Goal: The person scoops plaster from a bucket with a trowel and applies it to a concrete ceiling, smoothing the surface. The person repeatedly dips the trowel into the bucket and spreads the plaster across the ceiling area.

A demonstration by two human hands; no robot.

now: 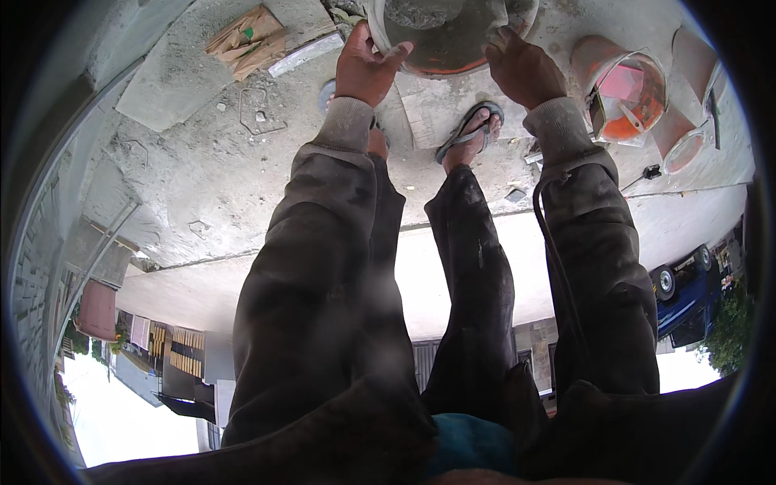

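Note:
At the far edge of the view is a round bucket [443,69] with a pale, smeared rim and some orange on its near wall. Inside it lies wet grey mortar [462,34], with a thicker lump toward the far side. My left hand [365,69] grips the rim on the left, thumb pointing inward. On the right side, my right hand [525,69] is closed around the rim, its fingers partly hidden behind the knuckles. The top of the bucket is cut off by the frame. My sandalled right foot [473,133] stands just on the near side of it.
Two orange buckets, one large [594,61] and one smaller [672,133], lie or lean at the right. Crumpled brown paper [246,40] and a pale strip [305,53] lie at the left. Bent wire [263,111] rests on the dusty concrete. A blue vehicle [687,299] stands farther off.

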